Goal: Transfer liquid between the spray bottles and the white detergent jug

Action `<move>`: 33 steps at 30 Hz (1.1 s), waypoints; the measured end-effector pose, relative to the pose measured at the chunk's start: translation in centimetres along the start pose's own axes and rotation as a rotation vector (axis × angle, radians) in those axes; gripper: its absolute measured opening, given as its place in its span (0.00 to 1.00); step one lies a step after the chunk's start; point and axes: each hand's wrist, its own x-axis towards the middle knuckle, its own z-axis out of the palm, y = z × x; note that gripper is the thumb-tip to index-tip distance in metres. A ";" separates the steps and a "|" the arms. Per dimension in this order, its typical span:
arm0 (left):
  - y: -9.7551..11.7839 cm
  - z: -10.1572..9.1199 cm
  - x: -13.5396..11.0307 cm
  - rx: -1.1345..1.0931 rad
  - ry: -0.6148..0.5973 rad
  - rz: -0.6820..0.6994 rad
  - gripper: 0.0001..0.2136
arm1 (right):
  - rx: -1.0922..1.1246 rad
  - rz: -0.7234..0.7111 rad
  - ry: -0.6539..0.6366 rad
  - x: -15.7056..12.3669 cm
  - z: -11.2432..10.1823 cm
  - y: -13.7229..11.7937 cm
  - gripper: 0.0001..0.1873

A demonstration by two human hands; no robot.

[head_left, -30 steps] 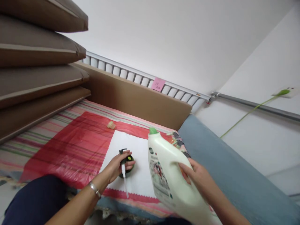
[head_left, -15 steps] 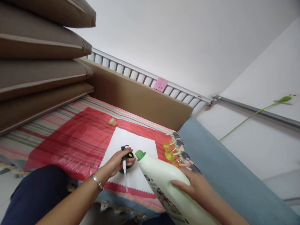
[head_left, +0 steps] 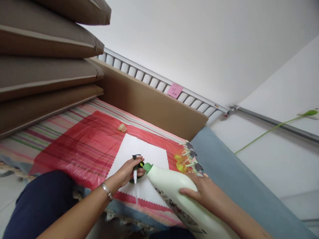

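Head view: right hand (head_left: 199, 191), lower right, wrapped round pale-green jug (head_left: 170, 179). Jug runs left past the hand, tilted, green spout (head_left: 147, 167) at mouth of dark bottle (head_left: 141, 164), lower centre; contact unclear. Left hand (head_left: 131, 171) clasps pump (head_left: 135, 175) beside bottle.

The handwriting (head_left: 174, 92) on the pink note (head_left: 175, 89) and the label (head_left: 177, 209) on the jug (head_left: 171, 179) cannot be read.
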 end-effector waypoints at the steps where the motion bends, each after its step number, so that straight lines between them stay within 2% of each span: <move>1: 0.0 0.0 0.0 0.008 -0.005 0.000 0.16 | -0.014 -0.001 -0.005 0.0 -0.2 -0.2 0.18; 22: -0.2 -0.2 0.3 0.025 -0.029 0.003 0.16 | -0.132 0.078 -0.104 1.1 -3.3 -2.8 0.20; 33: -0.4 -0.3 0.6 0.031 -0.024 -0.017 0.16 | -0.173 0.038 -0.138 1.3 -4.3 -3.3 0.24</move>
